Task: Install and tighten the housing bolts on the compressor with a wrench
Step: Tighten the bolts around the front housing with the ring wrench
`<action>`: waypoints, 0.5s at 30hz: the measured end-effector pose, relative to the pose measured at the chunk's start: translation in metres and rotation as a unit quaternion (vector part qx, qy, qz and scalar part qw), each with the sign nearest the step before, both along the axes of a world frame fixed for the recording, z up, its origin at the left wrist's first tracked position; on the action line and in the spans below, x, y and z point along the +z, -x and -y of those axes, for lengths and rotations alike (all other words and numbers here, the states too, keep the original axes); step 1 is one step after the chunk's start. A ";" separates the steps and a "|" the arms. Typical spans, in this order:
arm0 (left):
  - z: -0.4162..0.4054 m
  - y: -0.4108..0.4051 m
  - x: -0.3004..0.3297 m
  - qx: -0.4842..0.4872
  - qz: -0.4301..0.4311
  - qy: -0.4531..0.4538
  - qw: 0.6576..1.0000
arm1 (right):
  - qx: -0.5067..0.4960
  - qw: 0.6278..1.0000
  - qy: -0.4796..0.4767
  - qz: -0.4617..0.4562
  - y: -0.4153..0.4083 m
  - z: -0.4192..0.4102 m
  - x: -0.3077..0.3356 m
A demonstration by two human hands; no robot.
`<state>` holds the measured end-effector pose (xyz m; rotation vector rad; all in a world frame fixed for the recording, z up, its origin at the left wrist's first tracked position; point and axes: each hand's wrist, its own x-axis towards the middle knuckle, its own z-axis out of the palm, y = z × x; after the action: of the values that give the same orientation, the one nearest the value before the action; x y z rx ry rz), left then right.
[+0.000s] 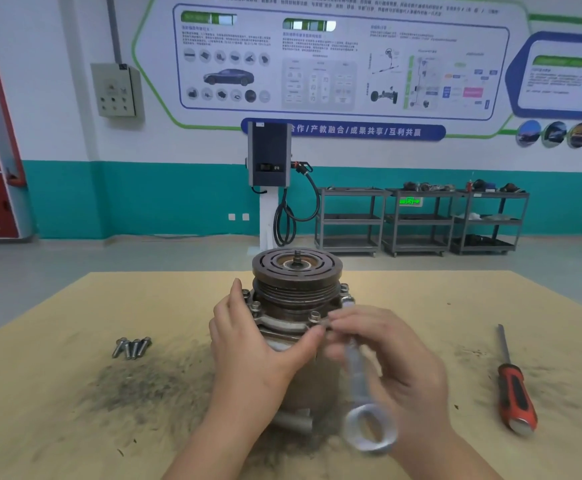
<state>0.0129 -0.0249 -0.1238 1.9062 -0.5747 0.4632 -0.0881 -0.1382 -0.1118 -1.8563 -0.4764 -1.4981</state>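
Observation:
The compressor [296, 289] stands upright in the middle of the table, its grooved pulley on top. Several bolts [314, 316] sit in its housing flange. My left hand [251, 344] grips the compressor's left side, thumb across the front. My right hand [390, 355] holds a silver wrench [358, 379], blurred by motion; its ring end [369, 429] points toward me and its far end reaches the flange at the front right. Several loose bolts [131, 347] lie together on the table to the left.
A red-handled screwdriver [514, 386] lies on the table at the right. Dark metal grit [137, 386] is scattered over the tan table top [74, 438] around the compressor. Behind the table stand a charging post [269, 157] and grey shelf carts [417, 220].

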 end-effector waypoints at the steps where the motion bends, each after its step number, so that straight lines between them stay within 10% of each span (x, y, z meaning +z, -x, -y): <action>1: 0.000 0.001 -0.001 0.000 0.001 0.005 1.000 | 0.011 0.999 -0.042 0.011 0.002 0.002 0.003; 8: 0.000 -0.001 -0.002 0.006 0.009 0.011 1.000 | 0.170 0.913 -0.369 0.012 0.002 0.017 0.016; 15: 0.001 0.000 -0.002 0.008 0.010 0.015 1.000 | 0.260 0.830 -0.490 -0.065 -0.006 0.034 0.019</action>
<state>0.0130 -0.0261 -0.1254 1.8805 -0.5616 0.4989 -0.0818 -0.1722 -0.0932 -0.8866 -0.0699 -0.9272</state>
